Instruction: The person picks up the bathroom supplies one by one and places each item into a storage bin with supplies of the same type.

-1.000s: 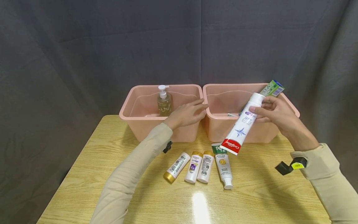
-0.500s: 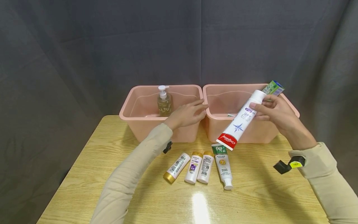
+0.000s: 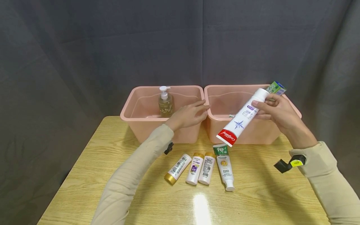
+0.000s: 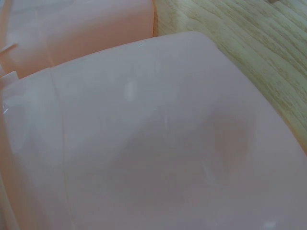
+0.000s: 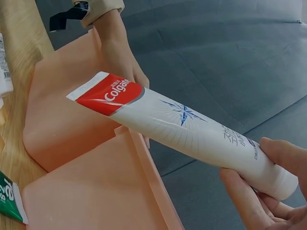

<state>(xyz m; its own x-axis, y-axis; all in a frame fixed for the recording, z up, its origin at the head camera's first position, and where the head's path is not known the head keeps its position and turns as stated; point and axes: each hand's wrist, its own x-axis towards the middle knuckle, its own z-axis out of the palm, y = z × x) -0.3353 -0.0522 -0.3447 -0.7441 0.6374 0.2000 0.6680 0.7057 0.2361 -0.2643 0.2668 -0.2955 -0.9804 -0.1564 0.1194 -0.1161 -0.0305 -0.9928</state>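
Observation:
My right hand (image 3: pixel 281 114) pinches a white toothpaste tube (image 3: pixel 243 120) with a red end near its cap, thumb on the printed face. The tube tilts over the front rim of the right pink bin (image 3: pixel 242 132), its red end down and to the left. My left hand (image 3: pixel 188 115) rests at the rims where the two bins meet, fingers extended; part of it also shows behind the tube in the right wrist view. A pump bottle (image 3: pixel 166 106) stands in the left pink bin (image 3: pixel 180 136). A green box (image 3: pixel 275 89) leans out of the right bin's far corner.
On the wooden table (image 3: pixel 92 175), in front of the bins, lie several white bottles with gold caps (image 3: pixel 194 168) and a green-and-white toothpaste tube (image 3: pixel 225 168). A dark grey curtain (image 3: pixel 140 40) hangs behind. The left wrist view shows mostly a bin's wall (image 4: pixel 158 134).
My right hand has raised the toothpaste tube slightly, and its red end has swung up and to the left. The left hand stays at the rims.

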